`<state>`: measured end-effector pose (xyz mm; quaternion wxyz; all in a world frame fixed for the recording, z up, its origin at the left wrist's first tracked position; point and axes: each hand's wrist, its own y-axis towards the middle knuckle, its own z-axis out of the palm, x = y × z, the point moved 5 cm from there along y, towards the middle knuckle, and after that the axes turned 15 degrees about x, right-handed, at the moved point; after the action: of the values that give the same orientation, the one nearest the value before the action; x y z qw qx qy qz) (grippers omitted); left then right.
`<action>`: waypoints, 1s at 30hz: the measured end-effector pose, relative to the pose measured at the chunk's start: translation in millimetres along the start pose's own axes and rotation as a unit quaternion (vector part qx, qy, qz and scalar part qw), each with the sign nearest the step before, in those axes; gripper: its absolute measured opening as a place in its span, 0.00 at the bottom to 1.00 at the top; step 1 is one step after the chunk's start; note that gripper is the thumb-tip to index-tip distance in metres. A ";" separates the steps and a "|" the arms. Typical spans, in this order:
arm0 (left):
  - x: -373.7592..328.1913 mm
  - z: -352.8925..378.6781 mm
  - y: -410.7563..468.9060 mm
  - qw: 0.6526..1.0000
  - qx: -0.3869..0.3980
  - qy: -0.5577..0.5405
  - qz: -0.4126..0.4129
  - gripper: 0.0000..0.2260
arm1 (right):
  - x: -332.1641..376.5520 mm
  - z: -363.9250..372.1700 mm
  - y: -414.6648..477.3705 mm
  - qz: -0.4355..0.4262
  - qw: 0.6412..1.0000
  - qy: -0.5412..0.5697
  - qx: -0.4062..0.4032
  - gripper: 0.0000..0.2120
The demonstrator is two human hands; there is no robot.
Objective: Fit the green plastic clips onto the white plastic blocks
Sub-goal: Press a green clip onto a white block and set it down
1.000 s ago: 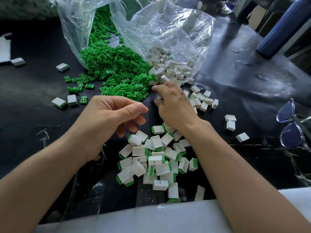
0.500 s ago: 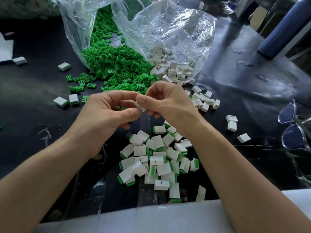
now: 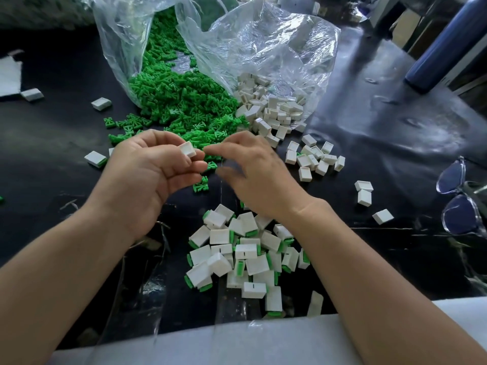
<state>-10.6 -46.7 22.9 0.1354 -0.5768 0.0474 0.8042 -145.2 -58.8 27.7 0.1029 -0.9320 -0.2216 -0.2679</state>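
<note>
My left hand (image 3: pixel 147 175) pinches one white block (image 3: pixel 187 149) between thumb and fingertips, its hollow side facing up. Just right of it hovers my right hand (image 3: pixel 253 175), blurred, with loosely bent fingers and nothing visible in them. Beyond both hands, a heap of green clips (image 3: pixel 179 101) spills from a clear bag. Bare white blocks (image 3: pixel 271 109) spill from a second clear bag (image 3: pixel 263 43). Below my right wrist lies a pile of white blocks with green clips fitted (image 3: pixel 242 254).
Loose white blocks (image 3: pixel 313 159) lie scattered right of my hands, and a few more at the left (image 3: pixel 95 158). Clear glasses (image 3: pixel 458 204) rest at the right edge. A dark blue bottle (image 3: pixel 442 46) stands at the back right. The table is black and glossy.
My right hand fetched a white block from the bag's mouth and passed it to my left hand. It has now drawn slightly away to the right, while my left hand keeps the block.
</note>
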 end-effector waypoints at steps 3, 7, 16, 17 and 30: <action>1.0 0.9 0.3 1.000 0.004 0.024 0.000 0.14 | 5.6 14.6 3.7 -0.034 0.986 -0.131 0.096 0.20; 1.5 3.8 -0.7 0.999 0.022 0.035 -0.001 0.13 | 2.0 11.7 3.6 -0.024 0.982 -0.154 0.104 0.19; 4.1 7.8 0.7 1.000 0.026 -0.004 -0.005 0.09 | -7.1 -1.0 -0.4 0.022 0.997 -0.059 0.037 0.14; 3.9 7.9 0.8 1.000 0.028 -0.002 -0.006 0.09 | -9.1 -1.1 0.1 0.031 0.998 -0.047 0.038 0.13; 6.5 8.2 0.4 0.998 0.043 0.021 -0.026 0.05 | -15.8 -14.6 -5.0 0.045 0.998 0.023 -0.021 0.07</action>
<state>-20.1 -44.1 19.5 0.1800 -0.5883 0.0703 0.7852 -166.2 -64.5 31.7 0.1005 -0.9365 -0.1708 -0.2892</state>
